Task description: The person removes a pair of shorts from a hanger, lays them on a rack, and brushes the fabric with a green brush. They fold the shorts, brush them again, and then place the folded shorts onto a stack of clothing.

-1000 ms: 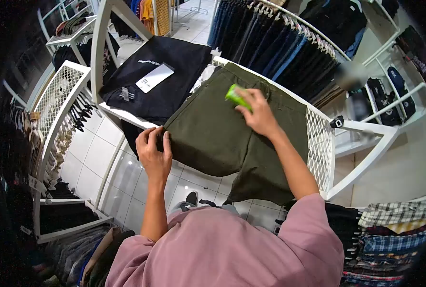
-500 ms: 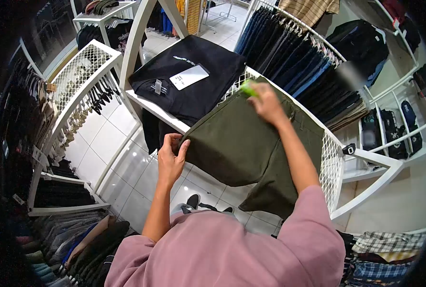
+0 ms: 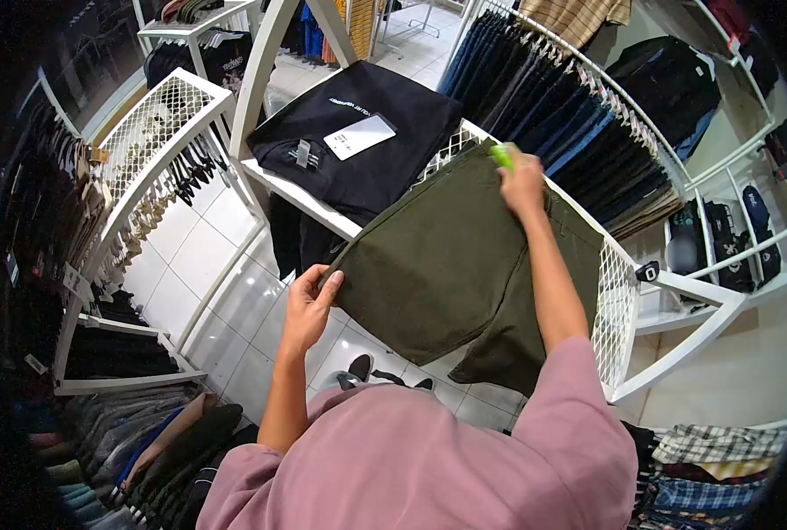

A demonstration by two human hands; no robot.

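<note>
bright light filled the middle, glaring off the tiled floor near eight o'clock. distortion bowed the white rack at ten o'clock, a smudge blurred three o'clock, and blackness swallowed the corners.

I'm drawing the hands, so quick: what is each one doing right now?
Left hand: closed, pinching the edge of the dark green garment.
Right hand: closed, holding a bright green object, mostly hidden by its grip.

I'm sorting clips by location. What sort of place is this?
Most likely a clothing shop: a folded black shirt bears a white tag, trousers hang in a row, and checked clothes lie stacked at lower right.
</note>
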